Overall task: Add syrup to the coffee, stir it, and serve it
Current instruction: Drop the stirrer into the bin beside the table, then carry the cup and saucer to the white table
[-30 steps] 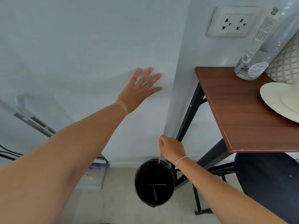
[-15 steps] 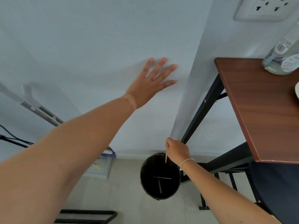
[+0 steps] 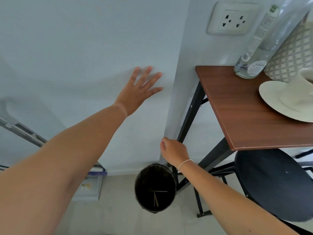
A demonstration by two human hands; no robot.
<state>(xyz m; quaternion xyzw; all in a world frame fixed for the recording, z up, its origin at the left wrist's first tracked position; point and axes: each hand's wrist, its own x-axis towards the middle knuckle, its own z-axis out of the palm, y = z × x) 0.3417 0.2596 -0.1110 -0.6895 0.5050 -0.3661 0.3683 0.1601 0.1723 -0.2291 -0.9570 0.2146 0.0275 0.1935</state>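
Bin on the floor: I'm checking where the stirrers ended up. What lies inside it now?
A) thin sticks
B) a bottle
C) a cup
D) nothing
A: thin sticks lie on the dark bottom of the bin, below the right hand, which holds nothing visible.

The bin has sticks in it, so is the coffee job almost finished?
Probably close. Thin sticks lie in the bin, so stirring looks done. The right hand hangs curled above the bin with nothing visible in it; the left hand is spread open by the wall. Serving seems left: the saucer sits on the table.
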